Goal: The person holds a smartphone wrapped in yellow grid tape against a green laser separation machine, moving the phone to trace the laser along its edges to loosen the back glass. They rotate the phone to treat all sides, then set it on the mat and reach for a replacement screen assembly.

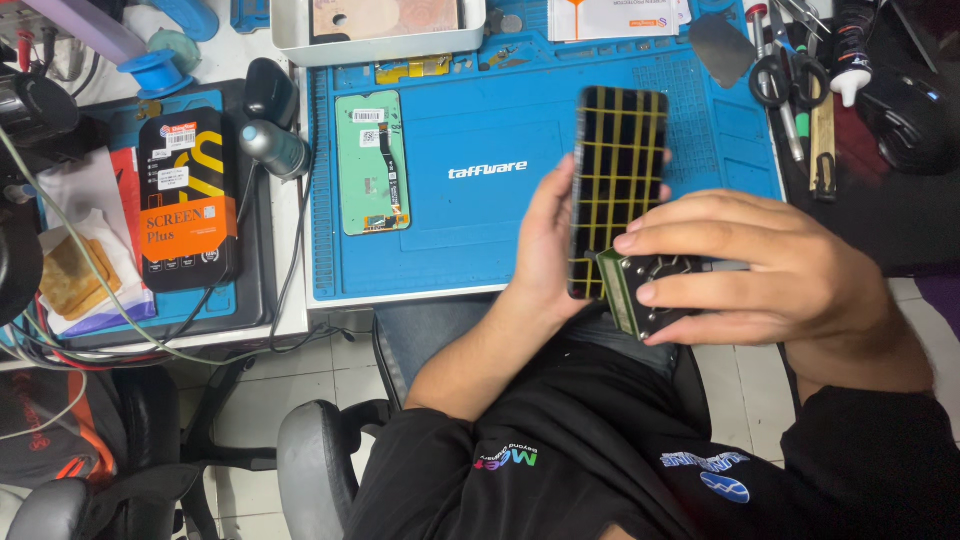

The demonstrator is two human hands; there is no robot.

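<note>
Right, centre-right of the frame, and the left hand (545, 245) cradles a dark phone (617, 190) from behind, fingers curled around its edge, holding it upright and a little tilted above the front lip of the blue work mat (480, 230). The phone's face is glossy black, crossed by a grid of yellow tape strips running top to bottom and side to side. The right hand (770, 275) closes over a small black device with a round fan grille (655, 290), thumb and fingers clamped on it, pressing it against the phone's lower end. Risk, as I read it: the phone hangs over the person's lap, off the mat, so a loosened left grip would drop it to the tiled floor; and the small device bearing on one corner could stress or crack the panel if pushed too hard. Over at the left of the mat lies a green-backed display panel (372, 162) with its flex cable, well apart from the hands. Further left sits a black and orange screen-protector box (187, 195); scissors (788, 72) and tweezers rest at upper right, and a white tray (378, 28) at the top edge
</note>
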